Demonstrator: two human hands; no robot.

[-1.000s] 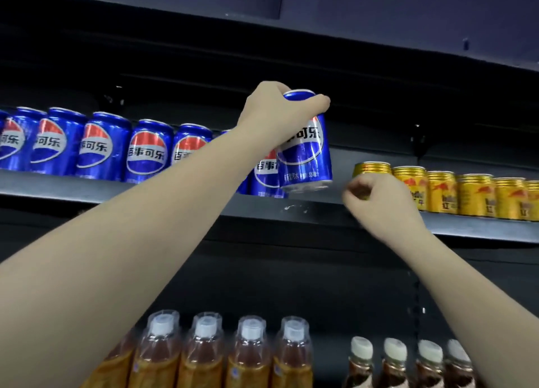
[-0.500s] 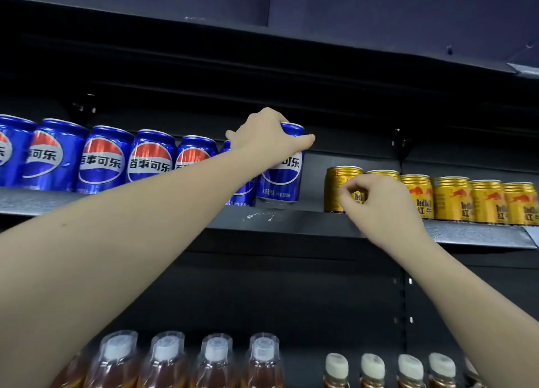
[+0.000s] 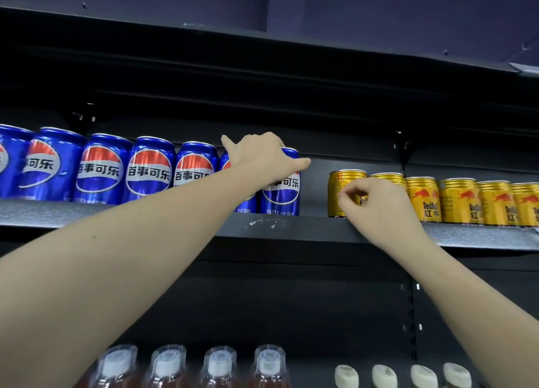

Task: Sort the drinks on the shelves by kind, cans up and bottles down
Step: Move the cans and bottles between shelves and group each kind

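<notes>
The blue Pepsi can point(image 3: 281, 189) stands upright on the dark metal upper shelf point(image 3: 291, 226), at the right end of the blue row, gripped from above by the left hand point(image 3: 262, 154). Right of it, across a gap, the right hand point(image 3: 376, 207) pinches the leftmost gold Red Bull can point(image 3: 342, 192). Bottles point(image 3: 218, 367) stand below.

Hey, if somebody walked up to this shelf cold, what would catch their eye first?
The left hand gripping the top of the end blue can on the upper shelf. Right of a gap stands a row of gold cans, where the right hand touches the first one; bottles line the bottom.
</notes>
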